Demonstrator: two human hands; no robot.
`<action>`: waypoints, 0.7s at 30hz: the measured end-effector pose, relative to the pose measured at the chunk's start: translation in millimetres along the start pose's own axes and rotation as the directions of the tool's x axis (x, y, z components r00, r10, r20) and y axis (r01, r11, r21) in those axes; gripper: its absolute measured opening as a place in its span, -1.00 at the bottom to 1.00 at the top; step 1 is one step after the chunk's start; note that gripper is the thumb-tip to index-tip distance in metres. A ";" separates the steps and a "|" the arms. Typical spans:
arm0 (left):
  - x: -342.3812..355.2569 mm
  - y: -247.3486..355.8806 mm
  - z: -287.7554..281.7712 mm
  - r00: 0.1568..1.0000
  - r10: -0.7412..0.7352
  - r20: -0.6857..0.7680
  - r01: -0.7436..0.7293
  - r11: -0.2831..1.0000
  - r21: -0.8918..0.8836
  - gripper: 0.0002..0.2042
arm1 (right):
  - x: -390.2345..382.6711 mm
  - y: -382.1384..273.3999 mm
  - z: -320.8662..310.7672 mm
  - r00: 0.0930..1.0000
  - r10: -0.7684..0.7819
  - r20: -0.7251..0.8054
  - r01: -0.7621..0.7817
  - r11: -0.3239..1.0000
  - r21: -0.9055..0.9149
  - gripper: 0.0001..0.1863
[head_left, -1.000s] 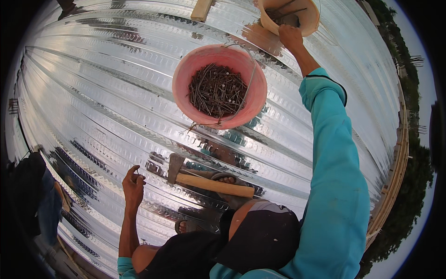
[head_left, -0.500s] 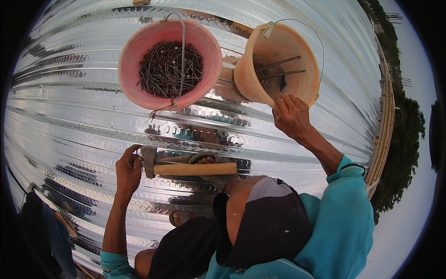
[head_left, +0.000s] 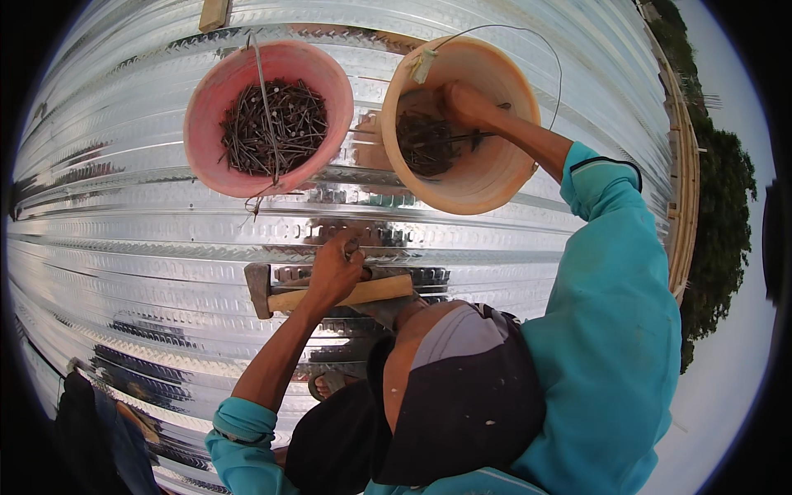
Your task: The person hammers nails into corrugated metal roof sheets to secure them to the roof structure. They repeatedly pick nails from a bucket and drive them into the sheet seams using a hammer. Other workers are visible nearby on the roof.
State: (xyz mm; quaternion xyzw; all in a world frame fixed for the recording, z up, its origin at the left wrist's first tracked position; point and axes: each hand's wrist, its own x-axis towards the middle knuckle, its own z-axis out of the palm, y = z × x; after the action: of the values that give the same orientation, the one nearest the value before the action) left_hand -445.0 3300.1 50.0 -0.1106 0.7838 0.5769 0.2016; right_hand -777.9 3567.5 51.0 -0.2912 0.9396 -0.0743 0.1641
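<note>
My right hand (head_left: pixel 464 106) reaches down inside the orange bucket (head_left: pixel 388 124). Its fingertips are hidden, so what they touch cannot be made out. Dark nails (head_left: pixel 429 144) and a few longer thin rods lie at the bottom of that bucket. My left hand (head_left: pixel 337 268) is curled, thumb against fingers, above the wooden handle of a hammer (head_left: pixel 378 290). Whether anything is in those fingers does not show. The hammer's blocky metal head points left, and its handle runs toward my sandalled foot.
A pink bucket (head_left: pixel 200 136) full of nails (head_left: pixel 276 128) stands left of the orange one. Both rest on shiny ribbed metal decking (head_left: pixel 124 247). A wood block (head_left: pixel 214 14) lies at the far edge. Another person's dark-clothed leg (head_left: pixel 111 433) shows at lower left. Timber edging (head_left: pixel 681 181) runs along the right.
My right hand has gone from the orange bucket's near rim into the bucket, which now tilts less. My left hand has moved right, from beside the hammer head to above its handle.
</note>
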 end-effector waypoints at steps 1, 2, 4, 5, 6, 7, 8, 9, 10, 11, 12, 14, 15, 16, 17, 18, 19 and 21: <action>4.6 4.3 8.3 0.998 -0.022 0.054 0.025 0.999 -0.045 -0.60 | 12.4 27.0 13.3 1.000 0.004 -0.023 -0.004 1.000 0.015 -0.72; 7.3 8.3 11.4 0.996 -0.051 0.071 0.059 0.992 -0.113 -0.59 | 23.1 36.4 22.8 0.999 -0.009 -0.047 0.011 0.999 0.041 -0.73; 6.8 13.9 7.3 0.989 -0.130 0.077 0.144 0.962 -0.233 -0.58 | 47.9 -11.8 8.0 0.994 -0.038 0.098 0.052 0.987 -0.151 -0.74; 9.4 19.9 6.3 0.979 -0.187 0.079 0.202 0.941 -0.271 -0.57 | 52.3 -29.7 -1.5 0.986 -0.030 0.166 0.072 0.965 -0.254 -0.74; 12.5 28.0 8.3 0.967 -0.237 0.095 0.255 0.916 -0.309 -0.56 | 48.5 -29.8 -1.6 0.984 -0.058 0.167 0.097 0.966 -0.240 -0.74; 14.2 32.5 9.4 0.952 -0.285 0.114 0.307 0.887 -0.345 -0.55 | 45.1 -30.2 -2.0 0.982 -0.085 0.168 0.122 0.966 -0.226 -0.73; 18.8 19.6 19.7 0.984 -0.175 -0.019 0.157 0.920 -0.359 -0.55 | 44.4 -27.0 -0.6 0.982 -0.092 0.165 0.129 0.964 -0.234 -0.72; 25.4 -5.7 37.6 0.986 -0.064 -0.156 0.005 0.935 -0.355 -0.54 | 46.4 -25.5 3.4 0.980 -0.106 0.166 0.145 0.960 -0.241 -0.71; 27.4 -11.0 44.5 0.979 0.002 -0.202 -0.068 0.945 -0.320 -0.53 | 44.6 -10.9 11.1 0.983 -0.083 0.164 0.126 0.953 -0.274 -0.71; 28.9 -16.2 51.7 0.967 0.067 -0.247 -0.137 0.950 -0.280 -0.52 | 41.9 4.0 18.3 0.985 -0.061 0.161 0.108 0.946 -0.306 -0.71; 24.8 -18.5 41.7 0.969 0.062 -0.238 -0.115 0.970 -0.216 -0.51 | 43.3 -5.1 20.5 0.983 -0.088 0.160 0.128 0.956 -0.264 -0.72; 16.2 -10.0 18.7 0.990 -0.044 -0.132 0.019 0.983 -0.185 -0.49 | 35.5 -27.7 6.6 0.981 -0.125 0.149 0.153 0.970 -0.191 -0.74; 12.7 1.0 5.0 0.990 -0.140 -0.029 0.131 0.969 -0.208 -0.48 | 33.3 -26.7 5.0 0.981 -0.116 0.155 0.145 0.970 -0.193 -0.74; 10.5 -5.3 -0.9 0.983 -0.185 0.015 0.183 0.958 -0.220 -0.48 | 32.8 -25.6 6.2 0.981 -0.112 0.162 0.142 0.971 -0.193 -0.74; 7.9 -12.8 -7.8 0.971 -0.231 0.057 0.238 0.945 -0.227 -0.48 | 32.9 -25.2 7.5 0.980 -0.109 0.168 0.141 0.971 -0.192 -0.74; 8.2 -31.9 -8.5 0.974 -0.224 0.035 0.226 0.944 -0.239 -0.49 | 38.7 -20.5 10.3 0.963 -0.156 0.219 0.193 0.968 -0.162 -0.75; 6.5 -49.7 -6.5 0.976 -0.218 0.011 0.213 0.944 -0.252 -0.50 | 45.3 -16.7 13.0 0.942 -0.203 0.267 0.244 0.961 -0.129 -0.75; -0.3 -41.9 -14.8 0.965 -0.262 0.026 0.257 0.915 -0.310 -0.52 | 48.8 -5.9 16.6 0.910 -0.292 0.295 0.315 0.948 -0.033 -0.76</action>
State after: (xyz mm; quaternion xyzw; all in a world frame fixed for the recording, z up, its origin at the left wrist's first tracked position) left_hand -430.5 3273.0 17.9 -0.2485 0.6633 0.6602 0.2498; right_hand -806.9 3534.0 23.9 -0.4477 0.8513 -0.0185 0.2729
